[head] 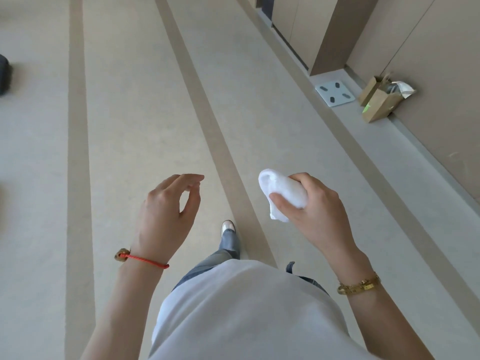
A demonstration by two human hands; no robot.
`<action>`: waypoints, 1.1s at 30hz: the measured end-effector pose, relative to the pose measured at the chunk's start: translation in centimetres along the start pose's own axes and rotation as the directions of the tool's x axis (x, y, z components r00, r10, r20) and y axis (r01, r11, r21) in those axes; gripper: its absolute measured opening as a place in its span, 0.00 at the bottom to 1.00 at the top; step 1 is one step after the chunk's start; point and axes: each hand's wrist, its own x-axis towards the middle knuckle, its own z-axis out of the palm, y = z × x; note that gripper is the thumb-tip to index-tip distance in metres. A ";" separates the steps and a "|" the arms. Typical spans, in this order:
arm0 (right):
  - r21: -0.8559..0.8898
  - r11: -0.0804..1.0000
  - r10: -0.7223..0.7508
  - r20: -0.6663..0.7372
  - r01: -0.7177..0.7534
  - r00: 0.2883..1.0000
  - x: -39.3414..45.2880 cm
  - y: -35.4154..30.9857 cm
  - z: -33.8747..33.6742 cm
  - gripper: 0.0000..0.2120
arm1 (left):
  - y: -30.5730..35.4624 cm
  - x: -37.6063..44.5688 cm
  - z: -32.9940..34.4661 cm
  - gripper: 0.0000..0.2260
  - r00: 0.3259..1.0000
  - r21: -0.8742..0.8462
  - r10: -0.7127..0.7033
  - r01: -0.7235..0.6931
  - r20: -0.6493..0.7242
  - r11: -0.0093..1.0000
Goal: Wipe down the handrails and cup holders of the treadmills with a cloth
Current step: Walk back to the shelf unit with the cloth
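My right hand (315, 206) holds a bunched white cloth (281, 193) in front of my body, at about waist height over the floor. My left hand (168, 206) hangs beside it, empty, with fingers loosely curled and apart. No treadmill, handrail or cup holder is in view. Below my hands I see my white shirt, jeans and one shoe (228, 227) stepping forward.
Grey floor with darker stripes running ahead. Along the right wall stand a white bathroom scale (334, 93) and two brown paper bags (380, 98). Brown wall panels rise on the right. A dark object (4, 74) sits at the far left edge.
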 end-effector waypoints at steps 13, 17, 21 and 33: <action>0.028 0.998 0.053 -0.034 -0.052 0.998 28.6 -3.3 4.5 0.17 | -7.1 29.5 3.2 0.09 0.995 0.043 0.040 -0.044 0.089 0.998; 0.016 0.998 0.063 -0.019 -0.063 0.998 36.7 -2.5 6.5 0.18 | -9.5 37.6 6.2 0.09 0.992 0.042 0.047 -0.052 0.115 0.998; 0.021 0.997 0.079 -0.028 -0.078 0.996 46.1 -1.5 7.8 0.17 | -11.3 46.6 9.2 0.09 0.992 0.034 0.055 -0.059 0.113 0.998; 0.027 0.999 0.027 -0.023 -0.027 0.999 77.4 -0.5 8.5 0.17 | -13.4 76.2 16.1 0.09 0.997 0.018 0.074 -0.075 0.023 0.997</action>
